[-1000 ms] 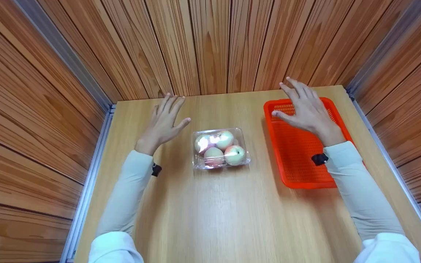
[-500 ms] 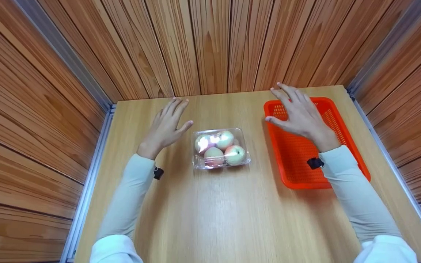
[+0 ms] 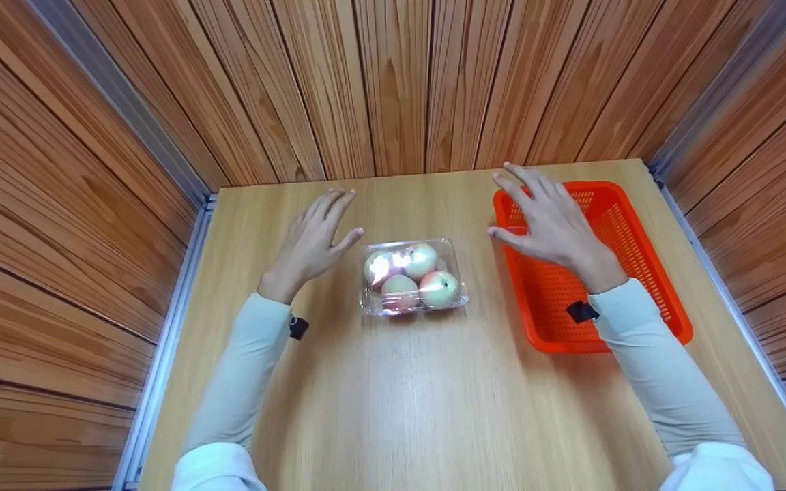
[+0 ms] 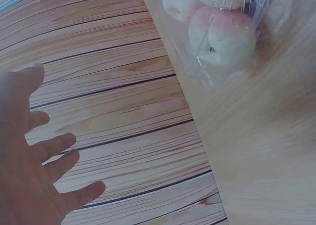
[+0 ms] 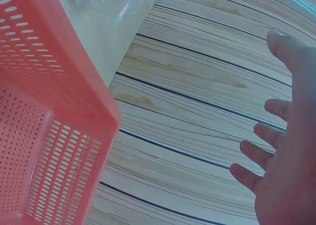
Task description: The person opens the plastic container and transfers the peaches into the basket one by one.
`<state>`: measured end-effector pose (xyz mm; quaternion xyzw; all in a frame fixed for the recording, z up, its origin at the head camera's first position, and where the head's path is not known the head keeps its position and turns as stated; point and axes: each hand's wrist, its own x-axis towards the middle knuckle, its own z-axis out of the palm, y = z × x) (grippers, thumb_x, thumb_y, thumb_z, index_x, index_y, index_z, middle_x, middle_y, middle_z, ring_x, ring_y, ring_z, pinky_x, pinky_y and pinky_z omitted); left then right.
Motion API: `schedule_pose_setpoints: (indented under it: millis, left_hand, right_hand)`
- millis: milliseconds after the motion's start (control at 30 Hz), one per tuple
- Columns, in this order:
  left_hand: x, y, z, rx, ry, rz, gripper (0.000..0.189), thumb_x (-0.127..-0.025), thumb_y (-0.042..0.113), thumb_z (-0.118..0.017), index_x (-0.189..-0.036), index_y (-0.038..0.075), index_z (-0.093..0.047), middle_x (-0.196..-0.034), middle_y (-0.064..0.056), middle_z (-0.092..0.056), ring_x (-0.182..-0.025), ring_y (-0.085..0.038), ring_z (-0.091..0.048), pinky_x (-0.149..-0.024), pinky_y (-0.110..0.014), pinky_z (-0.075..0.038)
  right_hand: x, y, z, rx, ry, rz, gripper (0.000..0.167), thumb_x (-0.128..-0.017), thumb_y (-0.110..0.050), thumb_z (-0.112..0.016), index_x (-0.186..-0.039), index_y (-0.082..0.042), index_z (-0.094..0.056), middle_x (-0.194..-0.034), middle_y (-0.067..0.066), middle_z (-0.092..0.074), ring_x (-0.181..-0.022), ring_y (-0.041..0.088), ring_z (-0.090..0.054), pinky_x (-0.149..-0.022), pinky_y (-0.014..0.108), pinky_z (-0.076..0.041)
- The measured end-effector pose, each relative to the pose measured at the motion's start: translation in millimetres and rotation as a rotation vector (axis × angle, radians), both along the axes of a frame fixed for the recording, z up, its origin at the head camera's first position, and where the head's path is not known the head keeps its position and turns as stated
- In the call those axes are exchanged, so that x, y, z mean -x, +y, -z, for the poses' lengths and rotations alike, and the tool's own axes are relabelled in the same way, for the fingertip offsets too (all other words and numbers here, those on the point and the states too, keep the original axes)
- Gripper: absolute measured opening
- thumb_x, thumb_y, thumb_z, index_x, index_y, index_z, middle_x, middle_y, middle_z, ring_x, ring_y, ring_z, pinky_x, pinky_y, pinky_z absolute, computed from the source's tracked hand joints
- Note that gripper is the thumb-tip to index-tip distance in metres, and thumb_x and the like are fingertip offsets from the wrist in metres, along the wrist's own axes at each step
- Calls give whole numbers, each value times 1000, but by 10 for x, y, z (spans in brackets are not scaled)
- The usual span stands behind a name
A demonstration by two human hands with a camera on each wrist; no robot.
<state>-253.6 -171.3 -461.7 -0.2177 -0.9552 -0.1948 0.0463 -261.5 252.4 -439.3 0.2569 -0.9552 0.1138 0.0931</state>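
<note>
A clear plastic clamshell box (image 3: pixel 412 315) stands near the middle of the table, with several pale pink-and-green peaches (image 3: pixel 439 289) inside; one peach (image 4: pixel 222 37) shows through the plastic in the left wrist view. My left hand (image 3: pixel 306 245) hovers just left of the box, fingers spread and thumb toward it, touching nothing. Over the left part of a red perforated basket (image 3: pixel 608 273) hangs my right hand (image 3: pixel 557 225), its fingers apart and holding nothing. In the right wrist view the basket wall (image 5: pixel 64 170) lies beside the right hand (image 5: pixel 286 156).
The light wood table (image 3: pixel 406 409) is enclosed by plank-patterned walls (image 3: pixel 393 82) at the back and both sides. Metal rails (image 3: pixel 168 327) run along its side edges. A small black device (image 3: pixel 299 328) sits on each wrist.
Both hands have drifted inward and slightly toward the person, the right one moving left across the basket. The box and basket have stayed in place.
</note>
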Motion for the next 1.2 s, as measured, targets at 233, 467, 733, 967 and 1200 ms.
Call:
schedule_pose_setpoints:
  millis: [233, 467, 733, 967, 1200]
  left_hand:
    - [-33, 7, 39, -32, -19, -20, 73, -110, 57, -47, -170, 21, -26, -174, -13, -32, -162, -37, -27, -125, -71, -28]
    - [-78, 28, 98, -64, -23, -31, 72, -110, 56, -48, -169, 21, -28, -173, -13, -33, -161, -38, -30, -125, -71, -26]
    - [-125, 19, 157, -101, 0, -26, 71, -110, 54, -49, -169, 18, -30, -171, -13, -36, -159, -36, -33, -126, -65, -30]
    - [-157, 21, 229, -140, -1, -36, 71, -110, 54, -49, -168, 17, -32, -170, -12, -38, -158, -35, -36, -124, -67, -32]
    - [-199, 32, 298, -171, 0, -44, 70, -110, 51, -53, -167, 15, -35, -169, -12, -40, -157, -36, -38, -125, -66, -32]
  right_hand:
    - [-45, -38, 28, -3, 22, -18, 87, -99, -62, -63, -170, -25, -28, -177, 8, -21, -156, 39, -30, -125, 64, -30]
    - [-117, -56, 57, 16, 38, -36, 87, -99, -59, -65, -170, -23, -28, -177, 8, -22, -155, 39, -31, -123, 63, -31]
    - [-211, -96, 102, 18, 22, -30, 88, -98, -57, -68, -169, -25, -28, -178, 6, -20, -155, 39, -31, -125, 66, -28]
    - [-259, -153, 134, 7, 22, -38, 88, -98, -58, -66, -169, -22, -29, -176, 9, -25, -156, 40, -30, -127, 66, -26]
    - [-285, -223, 177, 24, 37, -73, 87, -99, -58, -66, -169, -21, -31, -175, 10, -27, -157, 39, -29, -128, 64, -26]
